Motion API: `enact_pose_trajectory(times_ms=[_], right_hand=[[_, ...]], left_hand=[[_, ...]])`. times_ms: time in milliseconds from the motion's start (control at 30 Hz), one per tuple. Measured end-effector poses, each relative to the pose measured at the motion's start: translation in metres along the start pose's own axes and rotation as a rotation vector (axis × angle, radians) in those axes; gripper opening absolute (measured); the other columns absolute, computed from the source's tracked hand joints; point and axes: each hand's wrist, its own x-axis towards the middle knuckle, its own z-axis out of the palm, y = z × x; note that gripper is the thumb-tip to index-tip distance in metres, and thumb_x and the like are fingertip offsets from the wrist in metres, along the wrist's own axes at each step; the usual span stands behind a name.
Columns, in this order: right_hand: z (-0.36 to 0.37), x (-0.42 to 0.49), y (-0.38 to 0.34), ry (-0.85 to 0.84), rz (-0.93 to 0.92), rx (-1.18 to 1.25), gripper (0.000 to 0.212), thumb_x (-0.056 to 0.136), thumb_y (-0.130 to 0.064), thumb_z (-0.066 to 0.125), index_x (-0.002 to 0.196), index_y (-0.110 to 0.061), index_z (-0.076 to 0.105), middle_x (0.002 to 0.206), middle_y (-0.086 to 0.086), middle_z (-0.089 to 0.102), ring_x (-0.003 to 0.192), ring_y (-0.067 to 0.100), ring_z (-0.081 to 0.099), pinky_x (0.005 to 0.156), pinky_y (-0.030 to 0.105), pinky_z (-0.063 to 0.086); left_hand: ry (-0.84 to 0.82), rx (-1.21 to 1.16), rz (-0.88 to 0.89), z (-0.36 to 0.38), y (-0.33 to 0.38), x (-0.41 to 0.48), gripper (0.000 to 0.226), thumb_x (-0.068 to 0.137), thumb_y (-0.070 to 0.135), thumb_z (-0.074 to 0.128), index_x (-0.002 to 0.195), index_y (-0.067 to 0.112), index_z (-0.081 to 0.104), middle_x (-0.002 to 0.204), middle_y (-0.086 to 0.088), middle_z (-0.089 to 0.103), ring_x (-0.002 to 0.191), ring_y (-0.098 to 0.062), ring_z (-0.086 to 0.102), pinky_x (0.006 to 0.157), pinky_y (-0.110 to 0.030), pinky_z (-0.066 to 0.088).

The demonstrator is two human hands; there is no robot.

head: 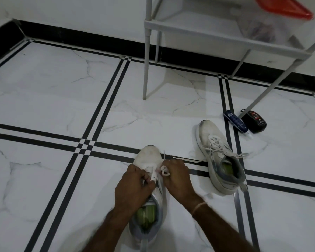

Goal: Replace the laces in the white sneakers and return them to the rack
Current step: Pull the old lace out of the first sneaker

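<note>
Where the black stripes cross on the white marble floor [49,91], a near sneaker [148,157] stands with its toe pointing away from the person and its green insole showing at the heel opening. Both hands are closed over its throat. The left hand [135,180] has its fingers curled and pinches the eyelet edge on the sneaker's left side. The right hand [176,177], with a thin band [199,206] round its wrist, grips a white lace [165,170] that stands up in a small loop between the two hands, just above the lowest eyelets. A loose end of lace rises past the toe. Whether the strand running off to the right belongs to this shoe cannot be told. A second sneaker [220,160] lies on the floor to the right, well apart from the hands. It is laced, and its lace ends trail loosely over its sides. Beyond it, a blue object [235,120] and a black object [255,121] lie side by side at the foot of a white rack [189,31], which stands against the wall. A clear box with a red lid [284,8] sits on the rack's shelf.
</note>
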Motion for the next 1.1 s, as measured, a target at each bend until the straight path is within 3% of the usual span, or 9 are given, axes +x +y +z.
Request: enact_pose_trajectory(times_ms=[100,167,267,433,633,800,867,1000,1100], right_hand=[[-0.025,0.01,-0.011,0.12,0.377,1.088,0.043,0.084,-0.054,0.074,0.091,-0.014,0.059,0.083,-0.005,0.072,0.083,0.008,0.069,0.075,0.03,0.051],[-0.034,0.012,-0.013,0.103,0.454,1.323,0.043,0.102,-0.042,0.054,0.098,0.001,0.057,0.089,0.016,0.072,0.083,0.018,0.073,0.073,0.032,0.056],[-0.035,0.006,-0.014,0.098,0.307,0.908,0.036,0.107,-0.04,0.047,0.089,-0.008,0.047,0.069,-0.003,0.058,0.061,0.01,0.06,0.068,0.034,0.049],[-0.006,-0.002,0.002,-0.047,-0.055,-0.307,0.02,0.091,-0.04,0.059,0.097,-0.021,0.064,0.095,-0.002,0.064,0.098,0.024,0.058,0.08,0.037,0.037],[-0.058,0.012,-0.026,0.132,0.535,1.207,0.042,0.108,-0.033,0.046,0.091,-0.001,0.065,0.082,0.021,0.071,0.091,0.035,0.069,0.077,0.039,0.061],[-0.075,0.016,-0.049,0.059,0.471,1.377,0.03,0.106,-0.03,0.049,0.084,-0.01,0.054,0.059,0.003,0.044,0.061,0.022,0.054,0.071,0.038,0.054],[-0.081,0.018,-0.058,-0.011,0.408,1.451,0.024,0.107,-0.026,0.048,0.106,-0.004,0.06,0.065,0.004,0.049,0.063,0.018,0.058,0.072,0.038,0.058],[-0.11,0.036,-0.054,0.026,0.31,1.391,0.024,0.107,-0.014,0.046,0.119,-0.005,0.065,0.076,0.002,0.054,0.056,0.006,0.047,0.05,0.018,0.044],[-0.133,0.032,-0.036,0.096,0.193,0.878,0.027,0.109,-0.021,0.046,0.12,-0.02,0.071,0.077,-0.009,0.058,0.061,0.006,0.045,0.054,0.017,0.037]], left_hand=[[0.005,-0.012,0.004,-0.003,0.0,-0.001,0.024,0.078,0.042,0.076,0.07,0.035,0.055,0.099,0.012,0.051,0.087,-0.009,0.059,0.079,-0.031,0.051],[0.012,-0.01,-0.003,-0.004,0.002,-0.002,0.027,0.078,0.042,0.076,0.068,0.036,0.052,0.099,0.011,0.052,0.087,-0.011,0.059,0.08,-0.032,0.051],[0.008,-0.005,-0.009,-0.003,0.005,-0.001,0.027,0.078,0.045,0.076,0.071,0.035,0.052,0.099,0.009,0.053,0.089,-0.013,0.06,0.08,-0.032,0.051],[0.012,-0.007,-0.001,-0.003,0.005,-0.001,0.031,0.079,0.044,0.077,0.07,0.036,0.049,0.099,0.007,0.054,0.087,-0.013,0.059,0.079,-0.031,0.051],[-0.016,-0.022,-0.043,-0.005,0.006,-0.003,0.029,0.079,0.043,0.078,0.072,0.034,0.051,0.099,0.009,0.054,0.088,-0.012,0.06,0.077,-0.028,0.047],[0.159,-0.245,0.108,-0.004,0.02,-0.01,0.049,0.087,0.056,0.064,0.127,0.031,0.051,0.129,0.013,0.051,0.117,-0.006,0.05,0.094,-0.028,0.047],[-0.062,-0.431,0.168,-0.004,0.044,-0.008,0.065,0.086,0.059,0.066,0.143,0.042,0.038,0.142,0.023,0.048,0.128,0.003,0.045,0.105,-0.024,0.041],[-0.409,-0.672,0.124,-0.018,0.07,0.002,0.012,0.093,0.036,0.067,0.097,0.028,0.073,0.093,0.0,0.074,0.079,-0.013,0.067,0.079,-0.031,0.056],[-0.332,-0.817,0.044,-0.041,0.065,0.011,0.029,0.099,0.027,0.059,0.087,0.006,0.073,0.064,-0.004,0.055,0.061,-0.014,0.051,0.065,-0.028,0.05]])
